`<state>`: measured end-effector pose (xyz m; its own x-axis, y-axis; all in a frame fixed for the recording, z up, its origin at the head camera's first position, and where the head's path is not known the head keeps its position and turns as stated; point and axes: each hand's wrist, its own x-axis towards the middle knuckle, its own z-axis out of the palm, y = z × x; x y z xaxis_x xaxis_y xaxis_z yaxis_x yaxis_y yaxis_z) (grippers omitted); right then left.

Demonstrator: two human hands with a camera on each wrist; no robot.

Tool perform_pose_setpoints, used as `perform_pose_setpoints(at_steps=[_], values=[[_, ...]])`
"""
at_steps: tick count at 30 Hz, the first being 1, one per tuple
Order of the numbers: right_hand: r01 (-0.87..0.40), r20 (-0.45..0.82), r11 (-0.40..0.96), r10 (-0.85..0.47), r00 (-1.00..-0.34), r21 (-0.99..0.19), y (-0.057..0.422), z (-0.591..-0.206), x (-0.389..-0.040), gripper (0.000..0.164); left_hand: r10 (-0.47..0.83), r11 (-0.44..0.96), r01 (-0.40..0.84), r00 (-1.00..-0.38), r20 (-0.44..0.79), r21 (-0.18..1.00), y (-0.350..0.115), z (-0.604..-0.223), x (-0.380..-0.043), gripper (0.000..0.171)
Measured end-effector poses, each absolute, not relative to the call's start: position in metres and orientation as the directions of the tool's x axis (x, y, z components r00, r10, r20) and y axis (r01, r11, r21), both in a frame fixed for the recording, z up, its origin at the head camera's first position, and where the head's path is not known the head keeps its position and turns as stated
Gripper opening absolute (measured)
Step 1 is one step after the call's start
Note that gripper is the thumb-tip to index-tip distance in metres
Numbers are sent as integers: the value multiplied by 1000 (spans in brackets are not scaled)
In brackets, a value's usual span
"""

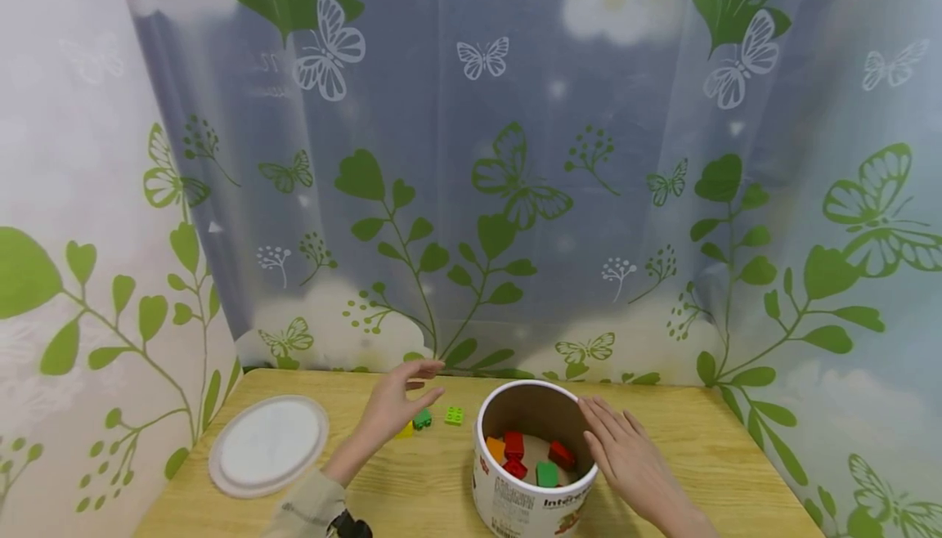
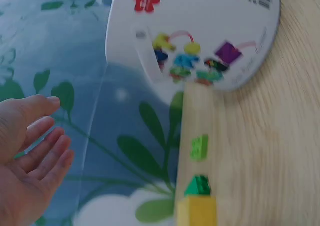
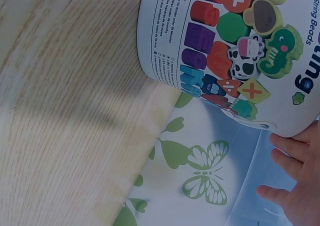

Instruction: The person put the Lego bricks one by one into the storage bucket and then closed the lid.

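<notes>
A round white tub with printed sides stands on the wooden table. Inside it lie red bricks, an orange brick and a green brick. My right hand rests its fairly straight fingers against the tub's right rim. In the air left of the tub is my left hand, its thumb and fingers spread apart and holding nothing. By it on the table are a lime green brick, a darker green brick and a yellow brick, partly hidden by the hand in the head view.
A round white lid lies flat on the table's left side. Behind the table hangs a curtain printed with leaves and butterflies, reaching round both sides.
</notes>
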<state>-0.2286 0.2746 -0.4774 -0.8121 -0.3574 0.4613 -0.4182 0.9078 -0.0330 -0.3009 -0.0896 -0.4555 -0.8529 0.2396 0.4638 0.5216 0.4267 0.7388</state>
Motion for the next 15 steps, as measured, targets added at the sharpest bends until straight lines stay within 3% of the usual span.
perform_pose_setpoints(at_steps=[15], values=[[-425, 470, 904, -359, -807, -39, 275, -478, -228, 47, 127, 585, 360, -926, 356, 727, -156, -504, -303, 37]])
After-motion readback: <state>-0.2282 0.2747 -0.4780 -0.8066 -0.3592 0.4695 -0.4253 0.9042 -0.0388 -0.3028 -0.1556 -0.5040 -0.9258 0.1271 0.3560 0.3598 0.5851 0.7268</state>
